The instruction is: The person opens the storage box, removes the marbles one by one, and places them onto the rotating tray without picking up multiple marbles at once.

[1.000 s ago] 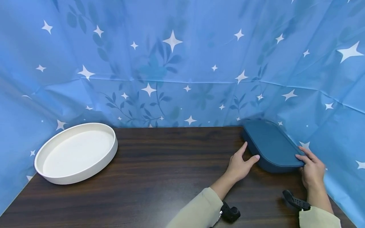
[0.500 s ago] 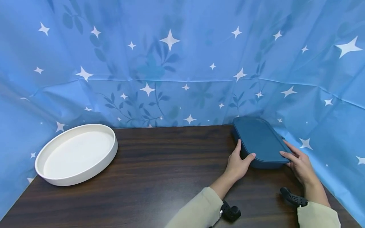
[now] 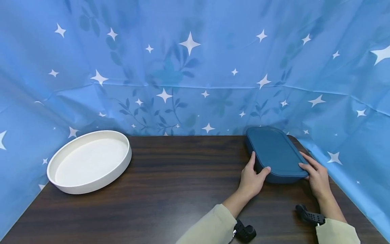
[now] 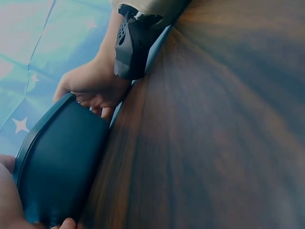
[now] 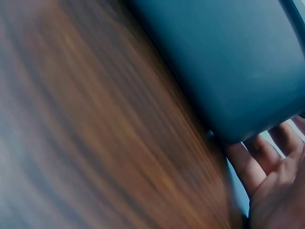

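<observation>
A dark blue lidded box (image 3: 275,150) with rounded corners is at the back right of the table. My left hand (image 3: 252,178) grips its near left corner, thumb on the upper edge and index finger along the side. At the near right corner, my right hand (image 3: 318,178) holds it with the thumb over the lid's rim. The left wrist view shows left fingertips (image 4: 67,223) curled under the box's lower edge. In the right wrist view, right-hand fingers (image 5: 248,167) reach beneath the box (image 5: 238,71). Whether the box touches the table cannot be told.
On the left of the dark wood table (image 3: 170,176) stands a round white tray (image 3: 89,161) with a raised rim. A blue curtain (image 3: 195,67) with stars hangs behind and along both sides. Black wrist cameras (image 3: 245,232) sit at both cuffs.
The blue box has shifted left across the table, away from the right-hand curtain. My right hand has travelled left with it, the left hand only slightly. The head view has turned a little.
</observation>
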`<state>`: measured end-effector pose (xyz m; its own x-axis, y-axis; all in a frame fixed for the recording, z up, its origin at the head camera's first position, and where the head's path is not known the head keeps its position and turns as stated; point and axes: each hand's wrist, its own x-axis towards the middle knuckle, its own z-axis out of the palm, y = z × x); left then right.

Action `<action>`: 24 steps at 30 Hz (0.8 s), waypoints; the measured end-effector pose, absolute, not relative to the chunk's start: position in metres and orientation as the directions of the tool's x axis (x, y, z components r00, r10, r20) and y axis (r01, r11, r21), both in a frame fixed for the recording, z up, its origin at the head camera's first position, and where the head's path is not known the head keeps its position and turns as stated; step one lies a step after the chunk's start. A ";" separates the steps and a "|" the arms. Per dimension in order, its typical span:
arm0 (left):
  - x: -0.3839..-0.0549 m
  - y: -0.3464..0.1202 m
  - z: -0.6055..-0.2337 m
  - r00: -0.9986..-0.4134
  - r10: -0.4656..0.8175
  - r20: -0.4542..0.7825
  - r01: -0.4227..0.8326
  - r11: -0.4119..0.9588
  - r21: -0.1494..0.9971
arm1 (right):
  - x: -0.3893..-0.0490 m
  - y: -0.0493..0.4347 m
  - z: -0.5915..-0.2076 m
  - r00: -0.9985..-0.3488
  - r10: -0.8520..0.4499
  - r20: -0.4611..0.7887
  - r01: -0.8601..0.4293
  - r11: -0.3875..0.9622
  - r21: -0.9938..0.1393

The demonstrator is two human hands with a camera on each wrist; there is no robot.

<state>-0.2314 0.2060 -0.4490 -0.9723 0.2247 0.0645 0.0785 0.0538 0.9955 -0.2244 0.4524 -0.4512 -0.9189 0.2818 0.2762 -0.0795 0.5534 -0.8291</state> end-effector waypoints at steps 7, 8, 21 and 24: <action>-0.230 0.191 -0.452 -0.975 0.204 0.081 0.091 0.038 0.995 | -0.229 0.430 -0.451 -0.883 0.315 0.347 -0.080 0.628 -0.774; -0.230 0.188 -0.452 -0.977 0.197 0.088 0.098 0.041 0.994 | -0.230 0.427 -0.450 -0.880 0.320 0.352 -0.076 0.635 -0.768; -0.229 0.142 -0.455 -0.979 0.165 0.117 0.130 0.074 0.989 | -0.234 0.378 -0.452 -0.880 0.228 0.418 -0.193 0.632 -0.751; -0.230 0.129 -0.456 -0.978 0.173 0.113 0.129 0.084 0.988 | -0.234 0.365 -0.452 -0.885 0.232 0.404 -0.176 0.637 -0.751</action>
